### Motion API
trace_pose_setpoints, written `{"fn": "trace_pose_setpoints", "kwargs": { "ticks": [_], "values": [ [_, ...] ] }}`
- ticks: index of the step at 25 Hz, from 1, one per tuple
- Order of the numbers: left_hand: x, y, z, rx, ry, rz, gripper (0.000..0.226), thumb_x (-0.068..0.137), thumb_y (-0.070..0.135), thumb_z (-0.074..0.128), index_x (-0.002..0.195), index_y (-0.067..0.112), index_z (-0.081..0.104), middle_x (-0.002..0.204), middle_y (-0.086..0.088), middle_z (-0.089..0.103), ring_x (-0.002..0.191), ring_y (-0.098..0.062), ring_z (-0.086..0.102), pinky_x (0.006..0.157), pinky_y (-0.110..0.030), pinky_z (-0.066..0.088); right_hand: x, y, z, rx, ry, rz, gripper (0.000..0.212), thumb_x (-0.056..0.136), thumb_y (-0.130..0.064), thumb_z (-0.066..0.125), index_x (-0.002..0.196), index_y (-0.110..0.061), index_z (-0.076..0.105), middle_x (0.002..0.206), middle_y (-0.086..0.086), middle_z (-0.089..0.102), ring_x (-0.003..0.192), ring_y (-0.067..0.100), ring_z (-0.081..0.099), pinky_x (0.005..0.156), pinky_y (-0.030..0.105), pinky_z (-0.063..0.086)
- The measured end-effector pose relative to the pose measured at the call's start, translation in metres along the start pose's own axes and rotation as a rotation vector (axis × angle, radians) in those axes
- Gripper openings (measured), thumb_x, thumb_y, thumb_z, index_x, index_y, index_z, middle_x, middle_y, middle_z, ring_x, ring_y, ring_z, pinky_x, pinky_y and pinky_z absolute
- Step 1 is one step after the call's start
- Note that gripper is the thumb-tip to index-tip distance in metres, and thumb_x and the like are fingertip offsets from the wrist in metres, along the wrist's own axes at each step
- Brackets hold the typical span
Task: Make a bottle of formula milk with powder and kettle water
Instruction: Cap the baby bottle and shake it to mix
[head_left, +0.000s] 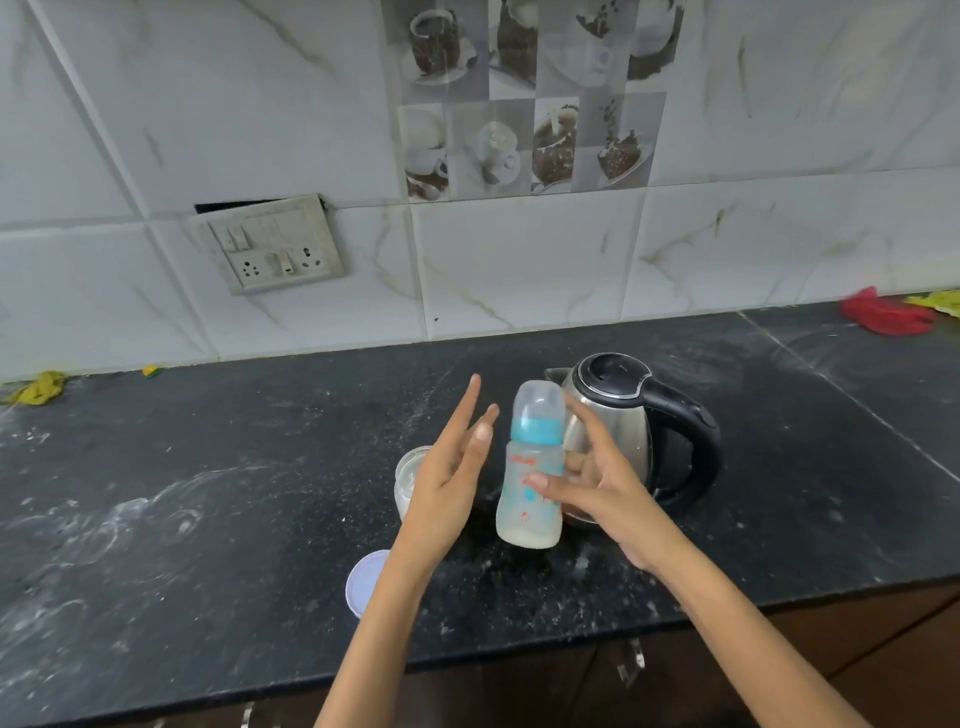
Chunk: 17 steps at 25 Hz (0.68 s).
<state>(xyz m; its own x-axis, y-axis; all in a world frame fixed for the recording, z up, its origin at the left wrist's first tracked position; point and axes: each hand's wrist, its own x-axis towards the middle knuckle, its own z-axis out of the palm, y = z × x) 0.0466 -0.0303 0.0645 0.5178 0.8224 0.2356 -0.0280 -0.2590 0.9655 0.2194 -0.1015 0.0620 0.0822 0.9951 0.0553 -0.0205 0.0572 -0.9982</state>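
Note:
A clear baby bottle (531, 512) with a blue collar and a clear cap is held slightly tilted above the black counter (208, 493). A little white milk or powder shows at its bottom. My right hand (608, 486) grips it, thumb across the front and fingers behind. My left hand (447, 483) is flat with fingers spread, just left of the bottle and apart from it. A steel kettle (623, 415) with a black lid and handle stands right behind the bottle. An uncovered jar of white powder (410, 478) sits partly hidden behind my left hand.
The jar's round white lid (366, 582) lies near the counter's front edge by my left forearm. A red cloth (888, 314) and a yellow one lie at the far right, another yellow cloth (39, 387) at the far left. A wall socket panel (267, 244) sits on the tiles.

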Motion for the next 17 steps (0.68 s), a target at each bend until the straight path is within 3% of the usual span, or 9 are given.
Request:
{"fn": "trace_pose_setpoints", "kwargs": {
  "ticks": [3,6,9,11,15,17],
  "values": [
    [-0.026,-0.029,0.004,0.320,0.088,-0.017,0.040,0.096,0.037,0.046,0.137,0.038,0.044,0.124,0.030,0.055,0.119,0.009,0.049,0.094,-0.005,0.037,-0.004,-0.004,-0.018,0.174,0.076,-0.007,0.109,0.075,-0.008,0.071,0.147,-0.055,0.004,0.135,-0.001,0.058,0.114,0.017,0.065,0.076,0.030,0.059],
    [-0.052,-0.070,0.010,0.587,0.010,-0.031,0.040,0.097,0.038,0.045,0.137,0.033,0.046,0.134,0.018,0.055,0.125,-0.001,0.047,0.101,-0.020,0.041,-0.012,0.005,-0.020,0.243,0.131,-0.039,0.106,0.076,-0.006,0.069,0.145,-0.057,0.008,0.137,0.001,0.053,0.116,0.023,0.064,0.074,0.039,0.060],
    [-0.061,-0.110,0.021,0.803,-0.241,-0.109,0.050,0.100,0.042,0.035,0.148,0.029,0.027,0.156,0.003,0.029,0.145,-0.013,0.020,0.117,-0.032,0.023,-0.018,0.012,-0.014,0.260,0.071,-0.044,0.093,0.077,-0.004,0.070,0.138,-0.057,0.023,0.125,0.003,0.063,0.112,0.029,0.066,0.074,0.044,0.060],
    [-0.064,-0.132,0.027,1.006,-0.382,-0.190,0.056,0.101,0.046,0.026,0.151,0.030,0.008,0.161,-0.003,0.002,0.148,-0.021,-0.006,0.119,-0.039,0.003,-0.020,0.013,-0.010,0.362,0.150,-0.061,0.084,0.077,-0.004,0.071,0.132,-0.054,0.032,0.118,0.002,0.067,0.109,0.029,0.068,0.071,0.044,0.060],
    [-0.073,-0.157,0.035,1.178,-0.381,-0.224,0.056,0.100,0.050,0.018,0.150,0.032,-0.001,0.160,-0.008,-0.014,0.145,-0.030,-0.018,0.118,-0.046,-0.006,-0.024,0.016,0.000,0.318,0.090,0.015,0.089,0.074,-0.006,0.076,0.136,-0.050,0.030,0.122,0.011,0.065,0.108,0.031,0.068,0.071,0.044,0.060],
    [-0.075,-0.165,0.035,1.209,-0.324,-0.189,0.056,0.100,0.050,0.016,0.149,0.035,-0.004,0.159,-0.006,-0.015,0.146,-0.028,-0.016,0.118,-0.045,-0.005,-0.022,0.014,-0.005,0.386,0.185,-0.030,0.088,0.074,-0.004,0.074,0.138,-0.046,0.030,0.128,0.014,0.058,0.107,0.031,0.068,0.069,0.045,0.060]
  ]
}}
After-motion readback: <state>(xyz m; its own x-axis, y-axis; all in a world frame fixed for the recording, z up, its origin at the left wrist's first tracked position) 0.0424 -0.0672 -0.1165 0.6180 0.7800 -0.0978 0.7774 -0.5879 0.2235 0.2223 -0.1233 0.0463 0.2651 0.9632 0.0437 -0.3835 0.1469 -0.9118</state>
